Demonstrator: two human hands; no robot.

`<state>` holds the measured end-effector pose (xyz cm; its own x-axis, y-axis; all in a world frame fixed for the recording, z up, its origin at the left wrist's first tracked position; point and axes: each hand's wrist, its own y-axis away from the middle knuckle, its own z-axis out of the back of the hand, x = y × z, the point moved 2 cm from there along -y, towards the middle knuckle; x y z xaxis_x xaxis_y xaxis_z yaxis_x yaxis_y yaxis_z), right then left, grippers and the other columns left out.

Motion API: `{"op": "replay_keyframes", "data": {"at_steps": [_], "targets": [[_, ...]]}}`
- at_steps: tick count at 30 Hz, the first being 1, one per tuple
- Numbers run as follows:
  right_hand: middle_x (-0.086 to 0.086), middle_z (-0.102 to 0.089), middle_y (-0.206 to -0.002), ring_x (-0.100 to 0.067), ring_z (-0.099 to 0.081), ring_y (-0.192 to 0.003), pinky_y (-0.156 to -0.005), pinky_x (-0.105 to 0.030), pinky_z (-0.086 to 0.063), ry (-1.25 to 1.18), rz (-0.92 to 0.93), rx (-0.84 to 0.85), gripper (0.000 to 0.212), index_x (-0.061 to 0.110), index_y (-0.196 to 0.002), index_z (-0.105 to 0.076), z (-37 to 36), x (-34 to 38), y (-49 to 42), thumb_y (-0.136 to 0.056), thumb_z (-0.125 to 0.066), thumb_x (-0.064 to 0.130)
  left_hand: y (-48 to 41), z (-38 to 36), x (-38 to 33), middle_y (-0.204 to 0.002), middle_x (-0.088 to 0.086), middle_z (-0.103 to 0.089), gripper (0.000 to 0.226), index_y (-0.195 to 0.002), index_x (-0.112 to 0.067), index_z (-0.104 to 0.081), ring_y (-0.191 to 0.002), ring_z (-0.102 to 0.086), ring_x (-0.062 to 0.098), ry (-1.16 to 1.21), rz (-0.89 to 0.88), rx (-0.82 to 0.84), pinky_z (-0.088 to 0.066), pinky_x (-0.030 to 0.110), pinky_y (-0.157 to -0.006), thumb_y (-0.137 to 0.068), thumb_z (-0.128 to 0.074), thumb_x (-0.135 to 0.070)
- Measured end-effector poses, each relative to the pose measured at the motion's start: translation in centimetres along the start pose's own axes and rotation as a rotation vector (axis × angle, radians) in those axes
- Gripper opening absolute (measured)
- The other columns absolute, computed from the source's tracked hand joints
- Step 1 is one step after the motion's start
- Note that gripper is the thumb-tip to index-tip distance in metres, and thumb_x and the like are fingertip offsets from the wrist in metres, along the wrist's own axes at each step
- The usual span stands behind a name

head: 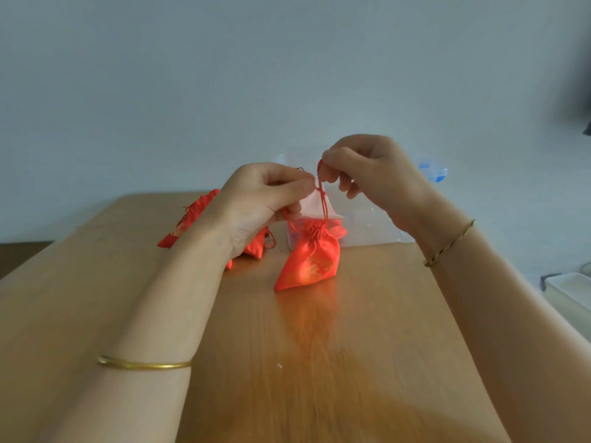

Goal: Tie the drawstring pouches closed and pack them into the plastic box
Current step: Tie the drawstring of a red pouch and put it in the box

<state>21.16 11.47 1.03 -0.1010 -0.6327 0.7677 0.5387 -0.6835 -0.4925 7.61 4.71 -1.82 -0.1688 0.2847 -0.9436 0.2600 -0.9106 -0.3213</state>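
1. Pinched between thumb and forefinger of each hand, the cord (323, 206) is being held taut above the pouch (310, 260). The left hand (262, 206) is gripping it low and the right hand (371, 174) is gripping it just above. The remaining fingers of both hands are curled.
2. The pouch is being held upright below the hands, with its neck already gathered shut. Whether its lower edge is resting on the table (319, 362) or hanging just above it cannot be told.
3. The box (371, 228) is standing directly behind the pouch, near the far table edge. Something red is showing through its wall, probably a pouch already packed.
4. A second pouch (192, 215) and a third pouch (256, 247) are lying left of the box, the third partly hidden by the left hand. Whether they are tied cannot be judged.
5. By judgement, a knot is being formed, and this pouch is not yet packed.
6. Risks are being weighed as follows:
   - The thin cord could slip from either pinch if tension is being applied unevenly, and the loop would be lost.
   - The neck could reopen if the cord is being slackened before the knot is drawn down.
   - A knot that is being set high on the cord would leave the neck loose.
   - A hard upward pull could swing the pouch against the box and nudge it towards the far edge.
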Motion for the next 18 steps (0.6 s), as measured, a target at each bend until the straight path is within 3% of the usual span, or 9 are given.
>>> {"op": "replay_keyframes", "data": {"at_steps": [6,9,11,14,18], "targets": [[0.003,-0.058,-0.069,-0.010,-0.048,-0.061,-0.056,-0.023,-0.041,-0.073,0.009,0.031,0.027,0.017,-0.066,-0.061,-1.0,-0.1,0.0,-0.091,-0.049,0.015,-0.1,-0.2,0.0,-0.058,0.011,-0.052,0.008,-0.073,-0.012,-0.068,-0.052,-0.045,0.018,-0.113,-0.031,-0.026,-0.042,0.036,-0.069,-0.081,-0.067,-0.010],[-0.001,-0.057,-0.074,-0.014,-0.051,-0.063,-0.056,-0.026,-0.041,-0.153,-0.106,0.030,0.033,0.014,-0.075,-0.059,-0.8,-0.9,-0.2,-0.096,-0.042,0.032,-0.2,-0.1,0.1,-0.053,0.002,-0.054,0.008,-0.078,-0.005,-0.068,-0.051,-0.045,0.017,-0.075,-0.032,-0.033,-0.042,0.031,-0.063,-0.081,-0.067,-0.012],[-0.002,-0.057,-0.074,-0.016,-0.052,-0.065,-0.059,-0.028,-0.042,-0.096,-0.214,0.123,0.037,0.013,-0.079,-0.059,-0.9,-1.7,-0.1,-0.097,-0.037,0.037,-0.3,0.1,0.2,-0.054,0.000,-0.055,0.009,-0.079,-0.004,-0.068,-0.049,-0.045,0.013,-0.044,-0.027,-0.039,-0.042,0.026,-0.058,-0.082,-0.065,-0.012],[-0.003,-0.056,-0.073,-0.016,-0.051,-0.066,-0.061,-0.027,-0.042,-0.099,-0.255,0.291,0.032,0.012,-0.074,-0.057,-1.6,-2.3,0.2,-0.097,-0.040,0.028,-0.2,0.1,0.2,-0.054,-0.005,-0.057,0.009,-0.077,-0.007,-0.067,-0.046,-0.044,0.007,-0.012,-0.025,-0.038,-0.041,0.019,-0.050,-0.084,-0.062,-0.010],[-0.002,-0.051,-0.065,-0.014,-0.046,-0.056,-0.057,-0.025,-0.038,-0.179,-0.202,0.255,0.029,0.012,-0.065,-0.050,-1.5,-2.1,0.1,-0.093,-0.044,0.011,-0.3,0.4,0.3,-0.054,-0.004,-0.061,0.010,-0.077,-0.010,-0.064,-0.045,-0.049,0.004,0.092,0.018,-0.099,-0.043,0.015,-0.044,-0.086,-0.060,-0.007]]}}
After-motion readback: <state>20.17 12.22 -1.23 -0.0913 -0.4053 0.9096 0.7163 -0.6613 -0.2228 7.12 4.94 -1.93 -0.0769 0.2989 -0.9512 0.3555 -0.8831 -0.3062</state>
